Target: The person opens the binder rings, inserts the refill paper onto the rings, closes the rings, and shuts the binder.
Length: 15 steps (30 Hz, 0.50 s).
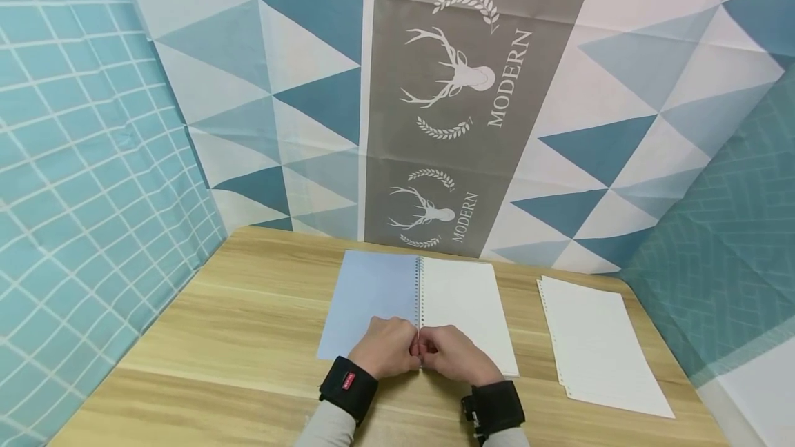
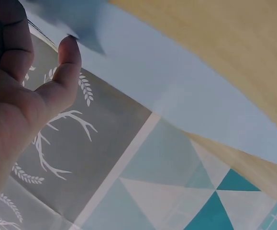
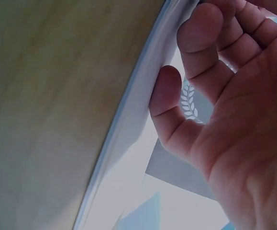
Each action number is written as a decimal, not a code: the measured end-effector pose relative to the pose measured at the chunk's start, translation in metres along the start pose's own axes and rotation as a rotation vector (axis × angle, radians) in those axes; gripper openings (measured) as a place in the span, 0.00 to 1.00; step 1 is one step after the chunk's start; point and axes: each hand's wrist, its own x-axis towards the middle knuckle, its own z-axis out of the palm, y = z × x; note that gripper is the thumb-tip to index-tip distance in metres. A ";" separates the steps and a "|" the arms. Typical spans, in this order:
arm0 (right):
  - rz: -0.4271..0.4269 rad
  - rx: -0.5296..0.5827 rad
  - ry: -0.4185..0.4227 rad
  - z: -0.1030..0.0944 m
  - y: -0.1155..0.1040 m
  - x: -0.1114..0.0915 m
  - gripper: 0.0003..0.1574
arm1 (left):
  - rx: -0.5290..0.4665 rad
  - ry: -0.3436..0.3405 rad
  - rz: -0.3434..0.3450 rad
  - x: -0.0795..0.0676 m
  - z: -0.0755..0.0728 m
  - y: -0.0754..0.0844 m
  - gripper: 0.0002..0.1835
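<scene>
A loose-leaf notebook (image 1: 459, 295) lies open on the table, its pale blue cover (image 1: 366, 295) to the left and white pages to the right. Down the middle runs its ring spine (image 1: 419, 295). My left hand (image 1: 388, 347) pinches the near end of this spine with curled fingers. From the other side my right hand (image 1: 456, 352) grips the same end, the fingertips of both hands meeting there. In the right wrist view, the thumb of the right hand (image 3: 224, 105) is at the page edges. The left hand (image 2: 28, 91) appears beside the blue cover in the left wrist view.
To the right lies a small stack of loose punched white sheets (image 1: 609, 347), slightly offset from one another. The wooden table (image 1: 248, 336) ends at a patterned cloth backdrop (image 1: 323, 88) behind and at tiled-print cloth on the left. Both wrists wear black straps.
</scene>
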 end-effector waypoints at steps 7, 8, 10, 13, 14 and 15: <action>0.018 -0.013 0.018 0.002 -0.001 0.001 0.11 | -0.003 0.018 -0.005 0.001 0.002 -0.003 0.19; 0.016 -0.016 0.023 0.002 -0.001 0.001 0.11 | 0.001 0.019 -0.005 0.001 0.002 -0.004 0.19; 0.012 -0.023 0.032 0.003 -0.001 0.001 0.10 | 0.010 0.015 0.002 0.001 0.004 -0.004 0.19; 0.015 -0.022 0.044 0.003 0.000 0.001 0.11 | 0.012 0.010 0.014 0.002 0.005 -0.005 0.18; 0.016 -0.020 0.050 0.003 0.000 0.001 0.11 | 0.012 0.009 0.016 0.002 0.005 -0.005 0.18; 0.017 -0.020 0.056 0.003 0.001 0.001 0.11 | 0.008 0.007 0.016 0.003 0.004 -0.005 0.18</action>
